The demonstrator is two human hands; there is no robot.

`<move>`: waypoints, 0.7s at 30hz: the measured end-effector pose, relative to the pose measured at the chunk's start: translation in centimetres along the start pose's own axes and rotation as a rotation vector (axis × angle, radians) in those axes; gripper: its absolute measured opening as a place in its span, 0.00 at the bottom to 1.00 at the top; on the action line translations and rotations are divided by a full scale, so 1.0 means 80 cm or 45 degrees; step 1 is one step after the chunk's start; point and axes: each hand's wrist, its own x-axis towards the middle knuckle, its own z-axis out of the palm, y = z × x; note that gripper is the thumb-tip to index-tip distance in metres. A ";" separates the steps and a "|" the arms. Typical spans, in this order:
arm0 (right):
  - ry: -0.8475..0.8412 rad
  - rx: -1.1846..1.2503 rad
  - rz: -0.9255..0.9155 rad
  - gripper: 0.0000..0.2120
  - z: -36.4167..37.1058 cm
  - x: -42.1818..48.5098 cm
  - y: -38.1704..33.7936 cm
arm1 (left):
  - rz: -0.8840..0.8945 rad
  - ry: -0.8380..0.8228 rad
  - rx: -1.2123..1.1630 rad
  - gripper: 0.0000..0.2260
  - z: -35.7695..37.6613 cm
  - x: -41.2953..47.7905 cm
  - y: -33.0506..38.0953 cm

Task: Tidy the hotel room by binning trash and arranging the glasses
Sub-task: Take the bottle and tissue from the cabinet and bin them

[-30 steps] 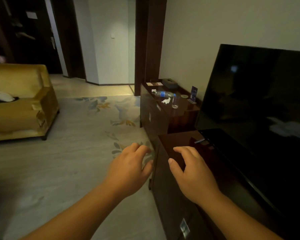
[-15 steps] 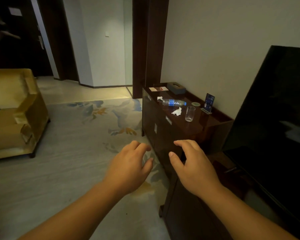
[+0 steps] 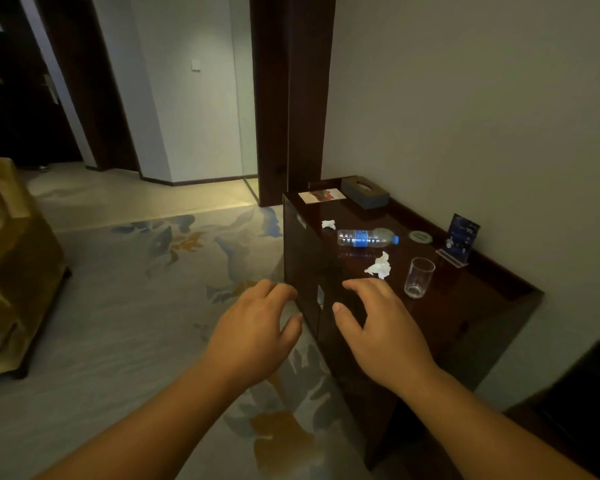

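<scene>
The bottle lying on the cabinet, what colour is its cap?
Blue; the bottle is clear with a blue label band too. The head view shows it best.

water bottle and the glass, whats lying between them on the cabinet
A crumpled white tissue lies roughly between the bottle on its side and the upright glass, on the cabinet top, touching neither. The head view shows it.
</scene>
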 end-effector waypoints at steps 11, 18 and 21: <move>0.098 -0.132 0.209 0.23 0.104 0.211 0.024 | 0.186 -0.122 -0.100 0.14 0.070 0.226 -0.187; 0.171 -0.268 0.408 0.21 0.133 0.315 0.063 | 0.320 -0.204 -0.192 0.15 0.122 0.376 -0.251; 0.143 -0.316 0.460 0.26 0.142 0.348 0.099 | 0.360 -0.255 -0.247 0.15 0.168 0.423 -0.254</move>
